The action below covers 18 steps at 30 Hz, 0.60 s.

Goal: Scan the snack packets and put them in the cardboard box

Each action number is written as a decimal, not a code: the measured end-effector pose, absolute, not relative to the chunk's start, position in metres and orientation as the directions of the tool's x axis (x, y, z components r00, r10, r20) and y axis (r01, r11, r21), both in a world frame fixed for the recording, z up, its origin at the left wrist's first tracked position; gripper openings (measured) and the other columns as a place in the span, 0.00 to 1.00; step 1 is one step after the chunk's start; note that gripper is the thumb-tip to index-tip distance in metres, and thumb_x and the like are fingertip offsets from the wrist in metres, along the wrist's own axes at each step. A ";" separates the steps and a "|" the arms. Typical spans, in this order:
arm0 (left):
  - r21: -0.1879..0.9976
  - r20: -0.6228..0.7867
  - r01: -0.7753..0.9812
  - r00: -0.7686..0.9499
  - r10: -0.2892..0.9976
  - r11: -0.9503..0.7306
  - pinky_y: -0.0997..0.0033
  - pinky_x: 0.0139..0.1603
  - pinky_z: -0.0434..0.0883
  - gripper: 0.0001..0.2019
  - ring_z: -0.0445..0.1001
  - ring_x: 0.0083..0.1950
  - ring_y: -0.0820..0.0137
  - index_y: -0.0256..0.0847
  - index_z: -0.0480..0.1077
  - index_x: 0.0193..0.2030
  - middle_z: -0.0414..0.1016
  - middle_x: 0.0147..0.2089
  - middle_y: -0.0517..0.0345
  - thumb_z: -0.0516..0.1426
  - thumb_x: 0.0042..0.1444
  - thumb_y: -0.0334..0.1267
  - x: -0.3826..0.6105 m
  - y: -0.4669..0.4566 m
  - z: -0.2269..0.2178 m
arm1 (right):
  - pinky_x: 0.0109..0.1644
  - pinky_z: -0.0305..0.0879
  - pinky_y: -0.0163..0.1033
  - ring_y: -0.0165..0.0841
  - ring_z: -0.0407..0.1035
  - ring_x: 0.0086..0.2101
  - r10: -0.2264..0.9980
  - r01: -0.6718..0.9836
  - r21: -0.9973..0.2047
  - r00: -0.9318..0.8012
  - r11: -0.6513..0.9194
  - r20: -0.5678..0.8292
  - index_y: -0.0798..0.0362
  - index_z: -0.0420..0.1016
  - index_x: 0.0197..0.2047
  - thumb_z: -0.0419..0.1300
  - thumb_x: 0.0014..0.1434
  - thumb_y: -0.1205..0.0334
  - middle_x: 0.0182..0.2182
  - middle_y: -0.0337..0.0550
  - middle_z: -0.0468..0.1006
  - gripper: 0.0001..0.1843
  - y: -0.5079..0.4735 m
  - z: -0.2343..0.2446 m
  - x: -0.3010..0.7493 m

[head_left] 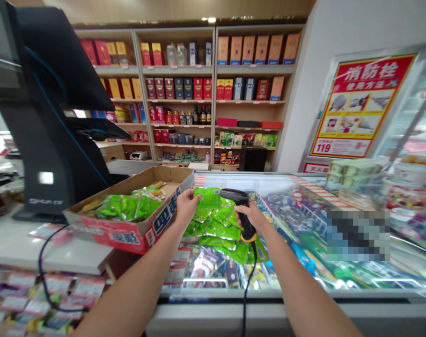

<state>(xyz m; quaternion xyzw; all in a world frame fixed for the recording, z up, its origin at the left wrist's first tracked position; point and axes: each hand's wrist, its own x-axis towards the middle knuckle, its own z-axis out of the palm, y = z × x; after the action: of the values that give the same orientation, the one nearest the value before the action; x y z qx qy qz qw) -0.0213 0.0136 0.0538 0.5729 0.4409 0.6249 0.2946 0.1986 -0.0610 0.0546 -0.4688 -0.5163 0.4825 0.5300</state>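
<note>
Between the fingers and thumb of my left hand [187,206] is a green snack packet [209,197], its barcode label at the upper right corner. My right hand [254,216] wraps round the handle of a black barcode scanner [236,194], whose head points left at the packet. The scanner's cable [250,281] hangs down toward me. Below both hands, a loose pile of green packets [222,229] lies on the glass top of a freezer [279,290]. Left of my left hand stands an open cardboard box [143,229] with more green packets [125,207] in it.
A black point-of-sale terminal [55,117] stands on the white counter [9,248] at left. Stacked cartons [353,171] and tubs [409,182] sit on the freezer's right side. Shelves of boxed bottles [179,89] line the back wall. A red poster [363,103] hangs at right.
</note>
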 end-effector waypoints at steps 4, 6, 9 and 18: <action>0.889 0.454 0.145 -0.166 0.875 -0.434 0.75 0.30 0.67 0.07 0.71 0.27 0.72 0.35 0.75 0.31 0.76 0.26 0.59 0.60 0.44 0.35 -0.022 0.014 0.053 | 0.18 0.62 0.34 0.27 0.64 0.15 0.995 -0.009 -0.995 -0.009 0.101 0.101 0.54 0.68 0.24 0.64 0.44 0.57 0.15 0.35 0.70 0.11 -0.062 0.056 0.198; 0.882 0.467 0.160 -0.171 0.867 -0.443 0.75 0.30 0.66 0.07 0.71 0.27 0.73 0.35 0.74 0.30 0.76 0.25 0.59 0.60 0.44 0.35 -0.021 0.014 0.052 | 0.18 0.62 0.34 0.28 0.64 0.14 0.994 -0.006 -0.994 -0.016 0.106 0.106 0.54 0.68 0.24 0.64 0.43 0.56 0.15 0.35 0.70 0.11 -0.062 0.055 0.197; 0.862 0.499 0.195 -0.167 0.851 -0.467 0.75 0.32 0.67 0.06 0.71 0.28 0.72 0.36 0.73 0.30 0.76 0.26 0.60 0.60 0.44 0.35 -0.020 0.010 0.057 | 0.18 0.62 0.34 0.28 0.64 0.14 0.992 -0.029 -0.993 -0.044 0.114 0.115 0.54 0.69 0.26 0.64 0.43 0.55 0.16 0.34 0.70 0.12 -0.062 0.056 0.193; 0.716 0.682 0.457 -0.297 0.669 -0.527 0.72 0.38 0.68 0.07 0.72 0.32 0.70 0.38 0.73 0.32 0.76 0.29 0.60 0.59 0.46 0.37 -0.056 -0.024 0.123 | 0.17 0.63 0.34 0.28 0.65 0.15 0.960 -0.076 -0.987 -0.231 0.145 0.159 0.55 0.69 0.26 0.65 0.41 0.56 0.15 0.36 0.71 0.12 -0.057 0.104 0.136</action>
<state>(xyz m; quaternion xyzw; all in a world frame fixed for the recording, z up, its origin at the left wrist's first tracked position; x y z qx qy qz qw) -0.0560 -0.0238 0.1231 0.5871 0.4791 0.6474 0.0819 0.1356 -0.0574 0.1041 -0.3824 -0.5781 0.5304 0.4882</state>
